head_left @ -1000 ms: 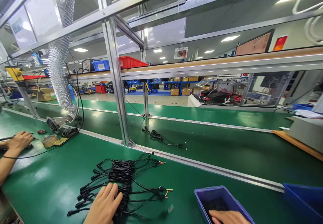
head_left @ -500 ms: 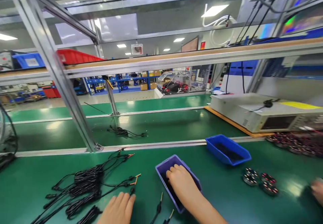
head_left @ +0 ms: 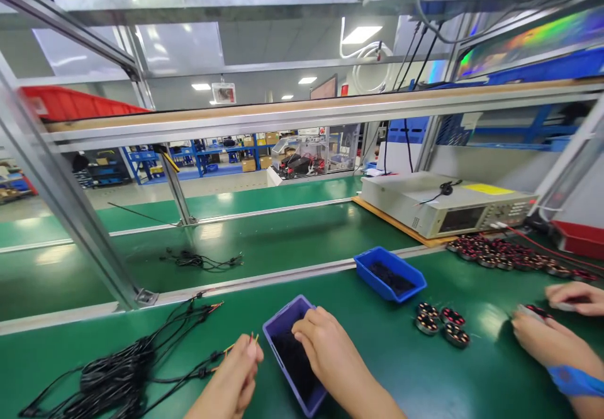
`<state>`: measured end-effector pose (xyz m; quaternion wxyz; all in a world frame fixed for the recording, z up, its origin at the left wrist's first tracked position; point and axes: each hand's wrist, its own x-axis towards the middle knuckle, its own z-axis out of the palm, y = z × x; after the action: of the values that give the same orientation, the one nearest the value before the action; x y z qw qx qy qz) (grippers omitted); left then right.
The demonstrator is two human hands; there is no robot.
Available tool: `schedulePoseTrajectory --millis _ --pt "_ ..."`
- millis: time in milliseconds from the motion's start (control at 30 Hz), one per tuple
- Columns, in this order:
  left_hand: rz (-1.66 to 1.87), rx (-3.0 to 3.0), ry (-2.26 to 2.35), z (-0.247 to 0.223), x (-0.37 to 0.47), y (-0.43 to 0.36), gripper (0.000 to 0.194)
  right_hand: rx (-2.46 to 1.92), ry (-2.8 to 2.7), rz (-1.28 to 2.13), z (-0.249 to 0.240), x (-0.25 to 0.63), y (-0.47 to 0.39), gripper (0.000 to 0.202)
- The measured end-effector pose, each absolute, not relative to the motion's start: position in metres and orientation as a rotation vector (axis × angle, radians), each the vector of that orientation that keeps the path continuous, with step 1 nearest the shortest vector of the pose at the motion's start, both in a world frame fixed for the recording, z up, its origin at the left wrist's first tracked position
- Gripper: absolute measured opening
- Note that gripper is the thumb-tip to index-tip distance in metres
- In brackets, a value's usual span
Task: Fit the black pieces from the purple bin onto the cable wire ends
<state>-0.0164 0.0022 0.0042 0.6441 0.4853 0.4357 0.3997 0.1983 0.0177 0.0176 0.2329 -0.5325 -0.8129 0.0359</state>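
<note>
My left hand (head_left: 238, 372) is closed in a pinch around a cable end (head_left: 255, 338), whose thin red and yellow wire tips stick up past the fingers. Just to its right, my right hand (head_left: 323, 350) reaches over the purple bin (head_left: 276, 351), fingers curled together at its far right side. Whatever those fingers hold, if anything, is hidden. Dark small pieces (head_left: 295, 356) fill the bottom of this bin, too fine to make out. Left of my hands lies a heap of black cables (head_left: 117, 368) with bared orange wire ends.
A blue bin (head_left: 408, 288) with black contents stands behind right. Several round copper-wound coils (head_left: 455, 336) lie beside it, with many more (head_left: 500, 252) near a grey bench instrument (head_left: 425, 202). At right, another person's hands (head_left: 547, 337) hold a coil. A metal post (head_left: 80, 217) rises at left.
The view has swung right. My left hand went from lying open on the bench to pinching a cable end. My right hand has drawn up from deeper inside the purple bin.
</note>
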Motion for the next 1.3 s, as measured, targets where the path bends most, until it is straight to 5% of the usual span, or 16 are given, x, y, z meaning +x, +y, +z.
schedulePoseTrajectory --millis 133,467,900,1300 --pt "0.919 0.965 0.867 0.028 0.007 0.013 0.043 -1.445 -2.163 0.134 0.02 0.2 0.017 0.026" --pt "0.966 1.081 0.924 0.002 0.035 0.022 0.052 -1.213 -2.03 0.218 0.01 0.195 0.003 0.026" --pt "0.938 0.989 0.943 0.013 0.029 0.017 0.017 -1.007 -1.901 0.044 0.024 0.193 -0.001 0.019" --pt "0.949 0.983 0.908 0.011 0.027 0.015 0.019 -0.994 -1.89 0.047 0.025 0.192 -0.002 0.018"
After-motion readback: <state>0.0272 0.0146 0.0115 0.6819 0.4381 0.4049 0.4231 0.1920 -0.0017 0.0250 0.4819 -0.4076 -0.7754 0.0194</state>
